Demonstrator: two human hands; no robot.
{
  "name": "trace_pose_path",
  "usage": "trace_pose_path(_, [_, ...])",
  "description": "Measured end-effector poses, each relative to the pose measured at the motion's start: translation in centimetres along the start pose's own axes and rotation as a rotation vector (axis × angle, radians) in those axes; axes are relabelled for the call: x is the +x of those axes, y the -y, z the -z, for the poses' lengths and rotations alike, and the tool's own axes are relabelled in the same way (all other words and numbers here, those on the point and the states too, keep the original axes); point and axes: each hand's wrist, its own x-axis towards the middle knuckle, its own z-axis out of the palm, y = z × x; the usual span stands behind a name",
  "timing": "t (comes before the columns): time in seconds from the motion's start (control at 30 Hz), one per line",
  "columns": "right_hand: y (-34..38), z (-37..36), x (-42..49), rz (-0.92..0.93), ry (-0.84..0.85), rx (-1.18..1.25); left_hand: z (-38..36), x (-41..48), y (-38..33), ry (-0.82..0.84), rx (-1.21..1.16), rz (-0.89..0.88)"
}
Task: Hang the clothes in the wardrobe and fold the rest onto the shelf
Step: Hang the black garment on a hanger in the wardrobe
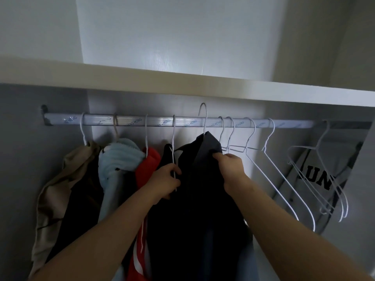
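A dark navy garment [198,189] hangs on a white wire hanger whose hook [204,116] stands up in front of the silver wardrobe rail [162,121], its top above the rail. My right hand [231,169] grips the garment's right shoulder. My left hand [164,181] grips the garment's left side together with the wire of a neighbouring white hanger [173,142]. To the left, on the rail, hang a red garment [147,169], a light blue fleece [117,159] and a tan and dark garment [67,179].
Several bare white wire hangers [263,151] hang on the rail to the right. More hangers and a grey garment with black letters [316,175] are at the far right. A white shelf [182,82] runs above the rail. Wardrobe walls close both sides.
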Motion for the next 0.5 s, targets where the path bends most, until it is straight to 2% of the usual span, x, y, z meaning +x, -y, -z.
trace_pose_path(0.1, [-1.3, -0.7, 0.9, -0.036, 0.033, -0.185, -0.4, -0.2, 0.0, 0.004, -0.03, 0.013])
trace_pose_path(0.33, [-3.4, -1.0, 1.0, 0.008, -0.042, -0.315, -0.9, -0.9, 0.2, -0.055, -0.083, 0.039])
trace_pose_path(0.5, [-4.6, -0.1, -0.3, 0.079, -0.009, -0.345, -2.0, -2.2, 0.0, -0.134, -0.147, 0.031])
